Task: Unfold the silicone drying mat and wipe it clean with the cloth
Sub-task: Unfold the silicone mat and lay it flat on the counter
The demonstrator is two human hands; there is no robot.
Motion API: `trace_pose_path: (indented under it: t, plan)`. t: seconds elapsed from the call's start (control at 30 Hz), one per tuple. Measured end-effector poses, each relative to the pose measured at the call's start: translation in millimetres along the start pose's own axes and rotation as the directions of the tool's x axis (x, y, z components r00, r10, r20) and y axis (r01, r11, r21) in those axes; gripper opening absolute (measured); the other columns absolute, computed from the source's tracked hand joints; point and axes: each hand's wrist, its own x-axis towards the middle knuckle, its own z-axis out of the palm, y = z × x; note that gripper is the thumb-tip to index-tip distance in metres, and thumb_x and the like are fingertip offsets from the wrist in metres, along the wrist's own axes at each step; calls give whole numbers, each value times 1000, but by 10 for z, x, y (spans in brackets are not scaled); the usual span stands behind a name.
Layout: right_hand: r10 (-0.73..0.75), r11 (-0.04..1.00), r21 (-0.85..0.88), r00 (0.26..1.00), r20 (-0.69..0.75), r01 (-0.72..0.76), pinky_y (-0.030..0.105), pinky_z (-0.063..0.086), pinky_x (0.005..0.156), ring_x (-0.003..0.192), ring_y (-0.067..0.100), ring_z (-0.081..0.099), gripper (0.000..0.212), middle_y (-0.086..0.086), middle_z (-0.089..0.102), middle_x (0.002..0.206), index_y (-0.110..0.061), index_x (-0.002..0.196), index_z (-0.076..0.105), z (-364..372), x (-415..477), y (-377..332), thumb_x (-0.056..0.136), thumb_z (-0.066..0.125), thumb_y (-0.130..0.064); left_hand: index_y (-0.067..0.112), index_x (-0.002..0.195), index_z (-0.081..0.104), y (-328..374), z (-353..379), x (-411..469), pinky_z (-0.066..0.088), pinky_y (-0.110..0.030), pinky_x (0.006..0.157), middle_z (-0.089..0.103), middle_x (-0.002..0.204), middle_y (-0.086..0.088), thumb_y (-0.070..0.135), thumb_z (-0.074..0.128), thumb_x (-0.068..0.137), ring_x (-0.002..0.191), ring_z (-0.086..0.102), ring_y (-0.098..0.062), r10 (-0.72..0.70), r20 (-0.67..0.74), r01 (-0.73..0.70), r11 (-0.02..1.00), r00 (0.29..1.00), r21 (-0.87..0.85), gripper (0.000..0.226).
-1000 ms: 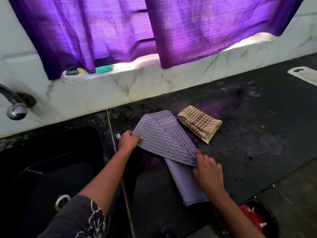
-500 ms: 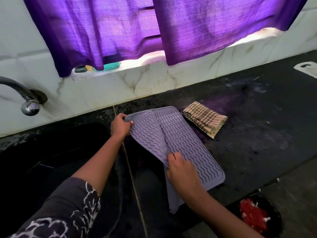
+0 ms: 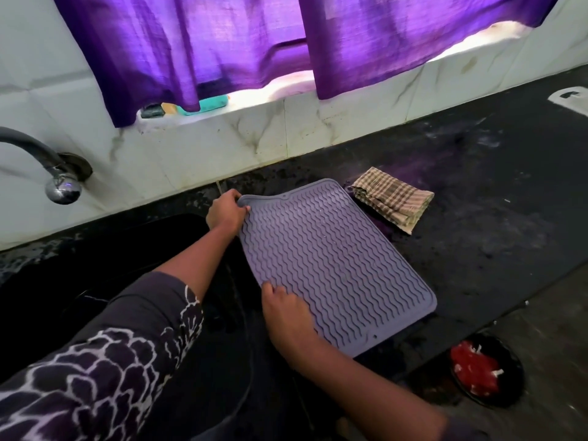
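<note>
The purple-grey silicone drying mat point(image 3: 337, 265), ribbed with wavy lines, lies spread flat on the black counter point(image 3: 496, 237) just right of the sink. My left hand point(image 3: 226, 212) pinches its far left corner. My right hand point(image 3: 286, 316) grips the mat's near left edge, fingers on the ribbed top. The folded brown checked cloth point(image 3: 394, 198) rests on the counter just beyond the mat's far right corner, touched by neither hand.
A black sink point(image 3: 95, 281) lies left of the mat, with a chrome tap point(image 3: 60, 186) on the tiled wall above it. Purple curtains hang over the sill, where soap items point(image 3: 191, 106) sit. A dark bowl with red contents point(image 3: 483, 374) is below the counter edge.
The mat went from folded over to fully spread flat. My left hand carried its corner back toward the wall, and my right hand shifted left to the near left edge.
</note>
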Motion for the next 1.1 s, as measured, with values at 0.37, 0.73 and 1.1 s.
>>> trace_pose_path:
  t: [0.37,0.73,1.1]
  plan:
    - [-46,993,105,988,-150,63,36,46,72,96,24,54,22,6,56,105,-15,106,49,240,-293,344,91,42,-29,23,125,51,-55,410,-994,35,-46,98,49,131,-5,36,58,86,125,40,-26,301,11,-300,946,954,121,42]
    - [111,994,40,953,-281,-104,40,42,85,105,27,50,30,7,57,111,-16,109,55,-367,420,2179,82,52,-29,24,136,42,820,1085,-1115,26,-42,107,44,142,-4,46,49,90,134,33,-24,344,131,-357,928,930,103,52]
    - [-28,974,-220,992,123,54,63,-4,108,141,37,-13,81,6,-14,156,-35,146,-4,-672,1811,3295,84,38,-66,24,146,30,1076,1480,-960,13,-46,117,26,155,-4,52,36,94,144,17,-25,142,27,-144,968,990,204,59]
